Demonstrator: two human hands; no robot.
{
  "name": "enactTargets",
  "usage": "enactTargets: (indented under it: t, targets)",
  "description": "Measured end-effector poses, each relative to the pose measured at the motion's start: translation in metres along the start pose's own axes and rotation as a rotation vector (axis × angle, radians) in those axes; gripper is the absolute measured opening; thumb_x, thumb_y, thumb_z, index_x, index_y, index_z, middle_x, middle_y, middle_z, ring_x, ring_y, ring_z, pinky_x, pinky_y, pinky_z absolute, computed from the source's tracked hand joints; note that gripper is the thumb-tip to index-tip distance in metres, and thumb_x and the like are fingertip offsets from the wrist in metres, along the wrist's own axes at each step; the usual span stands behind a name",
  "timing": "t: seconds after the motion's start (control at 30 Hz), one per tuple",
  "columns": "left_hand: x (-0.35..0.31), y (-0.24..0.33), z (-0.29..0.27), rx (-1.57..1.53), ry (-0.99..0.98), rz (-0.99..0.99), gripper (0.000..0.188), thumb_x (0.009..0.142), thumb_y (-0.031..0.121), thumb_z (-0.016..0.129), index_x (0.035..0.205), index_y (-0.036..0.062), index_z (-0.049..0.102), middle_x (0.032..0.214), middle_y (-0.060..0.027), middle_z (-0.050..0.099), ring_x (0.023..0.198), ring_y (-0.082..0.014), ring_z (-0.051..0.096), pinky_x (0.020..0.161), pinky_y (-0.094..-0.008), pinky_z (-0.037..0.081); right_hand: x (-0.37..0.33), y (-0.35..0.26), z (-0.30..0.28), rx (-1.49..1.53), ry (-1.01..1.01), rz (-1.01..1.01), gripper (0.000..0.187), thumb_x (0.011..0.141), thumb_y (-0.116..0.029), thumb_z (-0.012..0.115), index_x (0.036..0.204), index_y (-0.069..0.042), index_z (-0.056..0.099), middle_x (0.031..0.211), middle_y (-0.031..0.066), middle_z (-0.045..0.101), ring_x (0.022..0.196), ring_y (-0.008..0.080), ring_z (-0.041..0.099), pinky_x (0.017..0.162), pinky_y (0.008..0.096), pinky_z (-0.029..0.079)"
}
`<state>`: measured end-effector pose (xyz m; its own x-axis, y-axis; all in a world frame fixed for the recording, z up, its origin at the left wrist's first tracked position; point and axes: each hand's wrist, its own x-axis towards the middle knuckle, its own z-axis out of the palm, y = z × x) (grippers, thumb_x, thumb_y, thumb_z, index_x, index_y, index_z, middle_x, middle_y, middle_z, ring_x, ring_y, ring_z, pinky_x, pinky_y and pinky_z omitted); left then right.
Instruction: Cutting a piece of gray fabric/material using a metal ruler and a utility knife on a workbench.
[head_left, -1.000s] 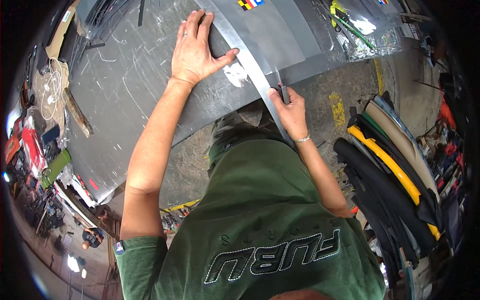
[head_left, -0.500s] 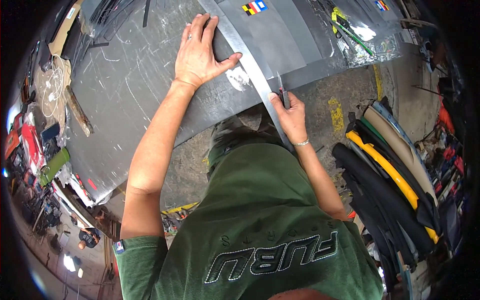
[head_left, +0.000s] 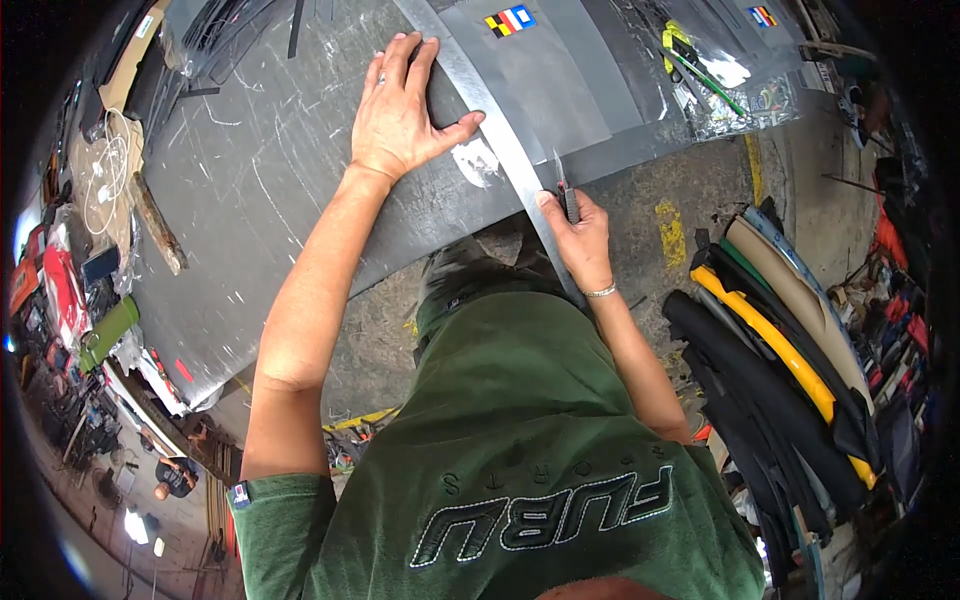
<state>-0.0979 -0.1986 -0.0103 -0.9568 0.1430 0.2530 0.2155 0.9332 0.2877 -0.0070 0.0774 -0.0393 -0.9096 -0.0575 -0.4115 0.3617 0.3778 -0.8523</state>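
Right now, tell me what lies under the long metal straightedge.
The metal straightedge lies on a dark grey sheet, pinned by the left hand. The right hand holds a knife at its edge. The strip beneath is hidden.

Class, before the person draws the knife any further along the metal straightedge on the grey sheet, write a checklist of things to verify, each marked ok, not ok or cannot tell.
1. Left hand pressed flat, holding down the straightedge: ok.
2. Right hand gripping the knife with the blade at the straightedge's edge: ok.
3. Left thumb and fingers lie away from the blade, on the other side of the straightedge: ok.
4. Grey sheet lies flat on the work surface under the cut line: ok near the hands; cannot tell further along.
5. Blade sharp and fully seated: cannot tell.
6. Cutting path clear of the plastic bag of tools: ok.
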Motion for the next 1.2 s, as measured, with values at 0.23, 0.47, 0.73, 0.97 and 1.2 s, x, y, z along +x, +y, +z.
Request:
enactTargets:
  t: [0.23, 0.47, 0.73, 0.97, 1.2]
  targets:
    - [-0.001, -0.003, 0.003, 0.008, -0.031, -0.023, 0.104, 0.074, 0.071, 0.074, 0.147, 0.0019, 0.047, 0.151, -0.0182, 0.044, 0.148, -0.0363, 0.035, 0.124, -0.0518, 0.026, 0.0, 0.001, 0.001, 0.017, 0.013, -0.029, 0.032, 0.092, -0.028, 0.078, 0.086, 0.001, 0.065, 0.066, 0.0015, 0.055, 0.065, 0.0095, 0.045, 0.061, 0.0311, 0.044]
    - [-0.001, -0.005, 0.004, 0.015, -0.022, -0.007, 0.104, 0.074, 0.072, 0.073, 0.147, 0.0016, 0.047, 0.15, -0.0188, 0.044, 0.147, -0.0361, 0.036, 0.124, -0.0515, 0.026, -0.001, -0.002, 0.0, 0.003, 0.003, 0.003, 0.032, 0.093, -0.028, 0.078, 0.087, 0.0, 0.066, 0.066, 0.0008, 0.055, 0.066, 0.0089, 0.045, 0.061, 0.0309, 0.044]
    - [0.0, 0.0, 0.0, 0.001, -0.006, 0.0, 0.1, 0.074, 0.062, 0.08, 0.146, 0.0017, 0.048, 0.15, -0.0205, 0.045, 0.142, -0.0399, 0.041, 0.121, -0.0516, 0.033, -0.001, -0.003, 0.0, 0.036, 0.001, 0.003, 0.031, 0.093, -0.028, 0.078, 0.091, 0.001, 0.068, 0.066, 0.0, 0.056, 0.065, 0.0066, 0.046, 0.058, 0.0293, 0.043]
    - [-0.001, -0.005, 0.004, -0.011, -0.009, -0.005, 0.104, 0.074, 0.072, 0.074, 0.146, 0.0025, 0.047, 0.15, -0.0185, 0.044, 0.147, -0.0369, 0.036, 0.124, -0.0536, 0.026, -0.002, -0.007, 0.001, 0.038, 0.02, -0.035, 0.028, 0.096, -0.022, 0.076, 0.082, -0.001, 0.065, 0.069, -0.01, 0.049, 0.066, 0.0028, 0.04, 0.056, 0.0245, 0.037]
    - [-0.001, -0.004, 0.004, -0.011, -0.007, -0.012, 0.104, 0.074, 0.073, 0.073, 0.146, 0.0031, 0.048, 0.15, -0.0183, 0.045, 0.147, -0.0367, 0.037, 0.124, -0.0534, 0.026, -0.002, -0.007, 0.001, 0.041, 0.021, -0.011, 0.029, 0.096, -0.024, 0.076, 0.081, -0.002, 0.066, 0.068, -0.0107, 0.048, 0.065, 0.0027, 0.039, 0.056, 0.0246, 0.036]
